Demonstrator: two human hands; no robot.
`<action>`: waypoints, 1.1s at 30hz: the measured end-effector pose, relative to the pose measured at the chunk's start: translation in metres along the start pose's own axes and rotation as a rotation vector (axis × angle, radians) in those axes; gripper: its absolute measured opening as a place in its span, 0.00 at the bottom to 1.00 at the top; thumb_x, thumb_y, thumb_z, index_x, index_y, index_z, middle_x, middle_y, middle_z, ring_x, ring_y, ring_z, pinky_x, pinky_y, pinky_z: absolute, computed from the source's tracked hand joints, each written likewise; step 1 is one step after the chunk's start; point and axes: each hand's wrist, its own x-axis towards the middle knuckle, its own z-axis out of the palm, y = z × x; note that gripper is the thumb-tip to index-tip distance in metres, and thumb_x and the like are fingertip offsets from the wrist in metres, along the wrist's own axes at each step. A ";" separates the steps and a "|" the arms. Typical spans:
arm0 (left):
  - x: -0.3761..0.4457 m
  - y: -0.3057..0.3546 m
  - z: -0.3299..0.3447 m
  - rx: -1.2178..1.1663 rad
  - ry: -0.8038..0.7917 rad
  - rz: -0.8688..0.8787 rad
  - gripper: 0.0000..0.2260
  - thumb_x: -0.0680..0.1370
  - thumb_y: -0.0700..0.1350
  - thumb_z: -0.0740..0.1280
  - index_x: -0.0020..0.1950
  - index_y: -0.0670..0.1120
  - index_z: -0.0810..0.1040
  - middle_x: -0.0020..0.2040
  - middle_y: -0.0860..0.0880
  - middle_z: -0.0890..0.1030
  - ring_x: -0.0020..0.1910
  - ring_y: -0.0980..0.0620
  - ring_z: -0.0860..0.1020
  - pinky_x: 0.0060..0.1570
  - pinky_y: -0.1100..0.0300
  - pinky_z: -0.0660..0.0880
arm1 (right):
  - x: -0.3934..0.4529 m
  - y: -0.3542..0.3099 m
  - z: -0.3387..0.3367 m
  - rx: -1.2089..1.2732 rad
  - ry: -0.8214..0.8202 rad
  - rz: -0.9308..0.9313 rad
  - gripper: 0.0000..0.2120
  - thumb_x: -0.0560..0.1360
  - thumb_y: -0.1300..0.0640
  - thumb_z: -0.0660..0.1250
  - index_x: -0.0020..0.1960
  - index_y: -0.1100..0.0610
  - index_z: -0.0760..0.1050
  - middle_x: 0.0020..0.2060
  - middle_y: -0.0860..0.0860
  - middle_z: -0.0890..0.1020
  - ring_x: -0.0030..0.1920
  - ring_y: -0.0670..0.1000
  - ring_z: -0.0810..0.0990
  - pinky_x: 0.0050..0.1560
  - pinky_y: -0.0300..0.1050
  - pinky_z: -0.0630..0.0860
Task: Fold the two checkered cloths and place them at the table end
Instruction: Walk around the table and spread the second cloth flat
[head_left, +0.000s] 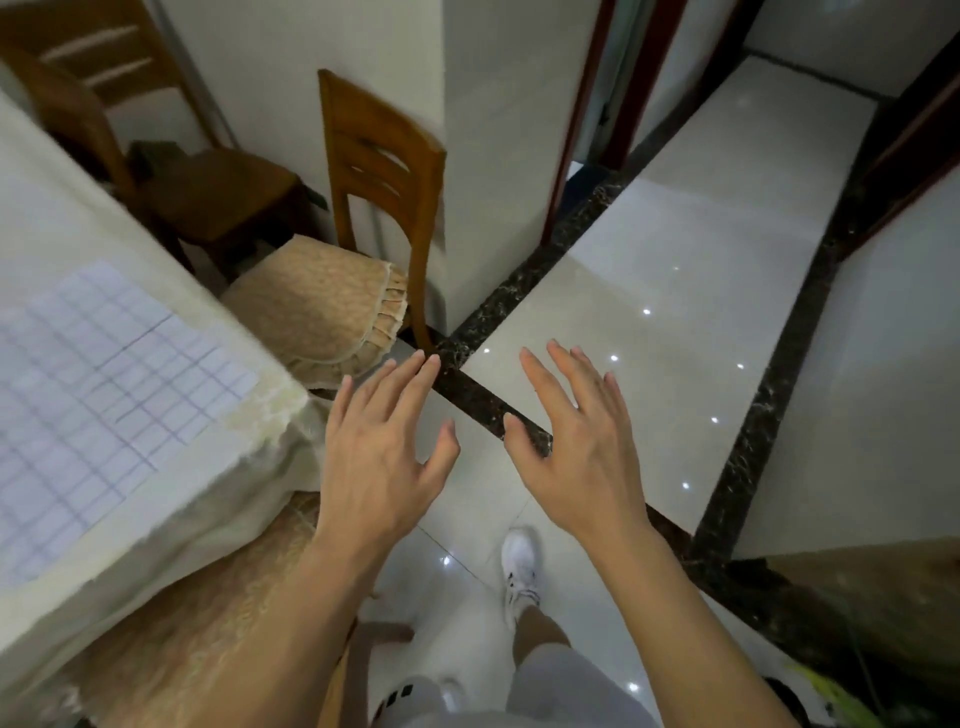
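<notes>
1. The floor (675, 270) fills most of what we see: glossy pale tiles crossed by dark marbled bands, with small light reflections scattered over them.
2. The table (171, 483) takes up the left side, draped in a cream tablecloth whose corner hangs down toward the floor.
3. On that table we find a checkered cloth (98, 395), white with thin dark grid lines, lying flat near the table corner. Its edges show a layered step, so it looks folded; we cannot tell whether this is one cloth or two stacked.
4. A wooden chair (382, 156) stands beyond the table corner against a white wall, with a beige ruffled cushion (317, 312) on its seat. A second, darker chair (218, 192) sits further back on the left.
5. Our left hand (376, 452) hovers just off the table corner, palm down, fingers straight and spread, holding nothing.
6. Our right hand (576, 441) hovers beside it over the floor, likewise palm down with fingers spread and empty. The two hands are apart and touch nothing.
7. Below the hands we see a white sneaker (521, 566) on the tiles.
</notes>
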 end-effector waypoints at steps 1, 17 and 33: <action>0.011 -0.003 0.005 0.010 0.008 -0.030 0.26 0.79 0.57 0.58 0.76 0.51 0.67 0.74 0.51 0.71 0.74 0.50 0.67 0.76 0.43 0.57 | 0.017 0.005 0.004 0.009 -0.017 -0.026 0.29 0.79 0.42 0.58 0.78 0.48 0.62 0.77 0.52 0.64 0.78 0.53 0.59 0.77 0.59 0.56; 0.091 -0.033 0.041 0.178 0.144 -0.564 0.26 0.78 0.55 0.61 0.75 0.50 0.69 0.73 0.51 0.73 0.72 0.49 0.70 0.74 0.43 0.61 | 0.221 0.019 0.073 0.166 -0.324 -0.530 0.28 0.79 0.43 0.59 0.77 0.49 0.64 0.76 0.53 0.66 0.78 0.53 0.59 0.76 0.61 0.58; 0.008 -0.153 0.000 0.323 0.226 -1.024 0.25 0.78 0.54 0.60 0.75 0.49 0.69 0.73 0.50 0.72 0.73 0.48 0.69 0.75 0.43 0.61 | 0.228 -0.158 0.200 0.264 -0.622 -0.966 0.26 0.79 0.45 0.60 0.76 0.50 0.65 0.77 0.53 0.66 0.78 0.55 0.59 0.77 0.62 0.55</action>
